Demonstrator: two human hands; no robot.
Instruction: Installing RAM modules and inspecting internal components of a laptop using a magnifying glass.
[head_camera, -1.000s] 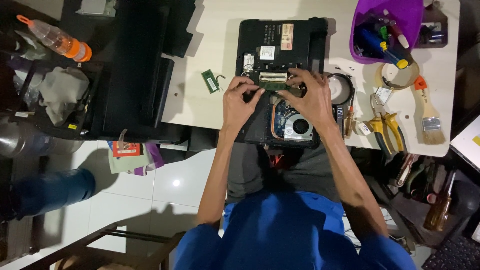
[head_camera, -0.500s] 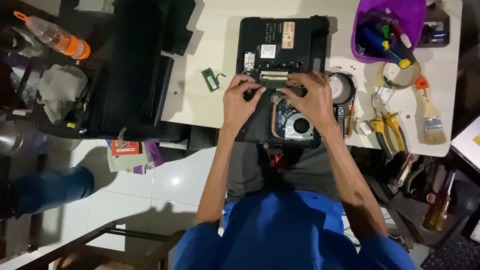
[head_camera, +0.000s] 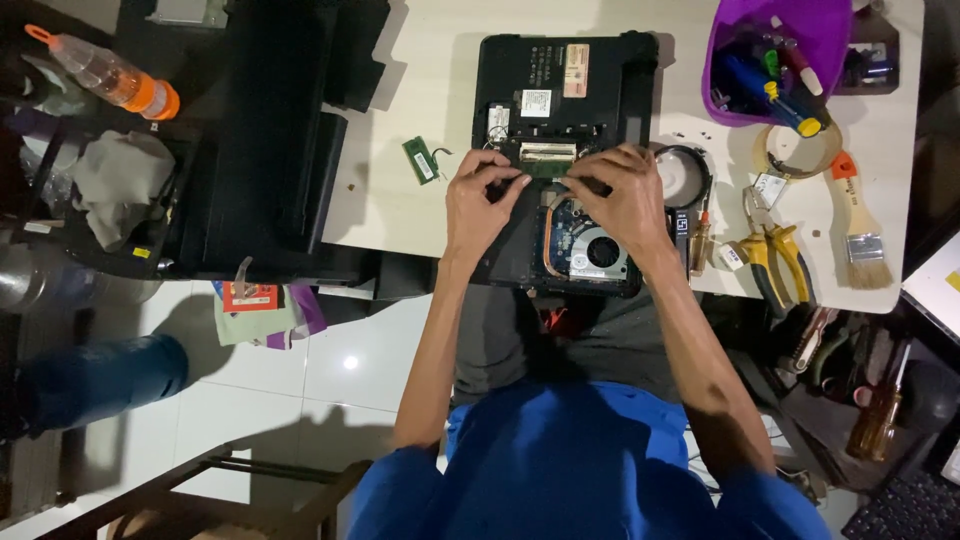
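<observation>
While bending over the opened black laptop base (head_camera: 563, 160) lying underside-up on the pale tabletop (head_camera: 420, 90), pressing with both hands close together at the small green memory module (head_camera: 545, 168) seated in its slot near the middle of the base. Left hand (head_camera: 482, 196) pinching at the module's left end, right hand (head_camera: 622, 192) at its right end, fingertips nearly meeting; whether gripping the card or only pushing on it, not discernible. Lying apart to the left on the tabletop, a second loose green memory card (head_camera: 421, 160). Exposed just below the right hand, the copper heat pipe and round cooling fan (head_camera: 601, 252).

Risks, as judged: pushing unevenly and tilting the module, bending slot contacts or clips; slipping off the narrow edge and striking the fan; touching bare contacts. Crowding the right side, yellow-handled pliers (head_camera: 768, 255), a wooden-handled paintbrush (head_camera: 858, 222) and a purple plastic bowl of tools (head_camera: 775, 60), inviting knocks from a sliding elbow.
</observation>
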